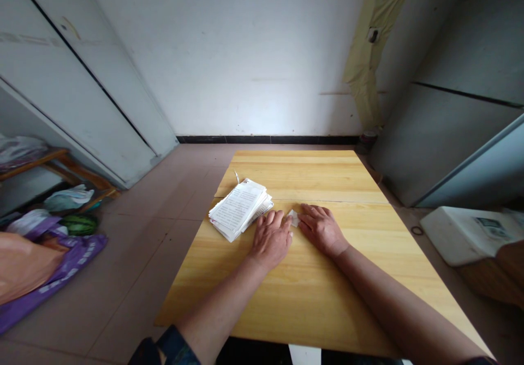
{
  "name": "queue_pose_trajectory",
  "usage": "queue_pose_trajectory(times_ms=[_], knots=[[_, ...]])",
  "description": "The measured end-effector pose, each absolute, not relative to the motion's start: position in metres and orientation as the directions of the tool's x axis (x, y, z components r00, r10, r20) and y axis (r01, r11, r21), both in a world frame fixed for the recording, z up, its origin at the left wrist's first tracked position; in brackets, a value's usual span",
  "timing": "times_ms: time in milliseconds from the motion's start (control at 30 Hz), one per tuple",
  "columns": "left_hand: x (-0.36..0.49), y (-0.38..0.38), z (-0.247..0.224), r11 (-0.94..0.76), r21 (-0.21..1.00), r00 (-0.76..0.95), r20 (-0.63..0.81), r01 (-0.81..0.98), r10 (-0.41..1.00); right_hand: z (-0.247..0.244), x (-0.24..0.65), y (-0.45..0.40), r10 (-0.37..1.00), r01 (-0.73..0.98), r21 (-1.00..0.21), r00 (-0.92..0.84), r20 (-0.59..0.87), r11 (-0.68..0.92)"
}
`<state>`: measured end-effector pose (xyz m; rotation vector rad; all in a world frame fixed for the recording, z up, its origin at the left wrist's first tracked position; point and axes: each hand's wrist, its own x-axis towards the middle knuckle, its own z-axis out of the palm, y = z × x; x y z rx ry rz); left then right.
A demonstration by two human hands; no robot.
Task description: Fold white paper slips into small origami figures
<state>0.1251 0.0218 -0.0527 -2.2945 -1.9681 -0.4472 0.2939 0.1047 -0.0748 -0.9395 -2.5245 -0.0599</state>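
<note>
"Two hands at the tabletop (pixel 278 310). Grip?"

"Left hand (pixel 272 239): fingers slightly spread, fingertips at the scrap's (pixel 293 218) left side. Right hand (pixel 323 229): fingers close together, against its right side. Whether either pinches it, I cannot tell from my feed."

"Position?"

"Between the hands, about midway between left and right edges. The pile (pixel 238 205) lies at the left edge."

"Handling?"

"I would advise light, even pressure from both sides; a hard pull could tear it."

"Surroundings?"

"Pale wood, seam towards the far edge; beyond it, a white wall (pixel 245 54). Off the left edge I note tiled floor (pixel 135 256) and a melon (pixel 82 224); off the right, a white box (pixel 458 237)."
</note>
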Motion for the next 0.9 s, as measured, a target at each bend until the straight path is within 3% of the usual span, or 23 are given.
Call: queue_pose_trajectory(times_ms=[500, 900], knots=[[0.134, 0.022, -0.062, -0.078, 0.081, 0.057, 0.237, 0.994, 0.970, -0.074, 0.294, 0.104, 0.629, 0.641, -0.129, -0.662, 0.406, 0.757], [0.135, 0.022, -0.060, -0.104, 0.071, 0.089, 0.193, 0.992, 0.977, -0.071, 0.296, 0.106, 0.609, 0.624, -0.061, -0.731, 0.308, 0.779]])
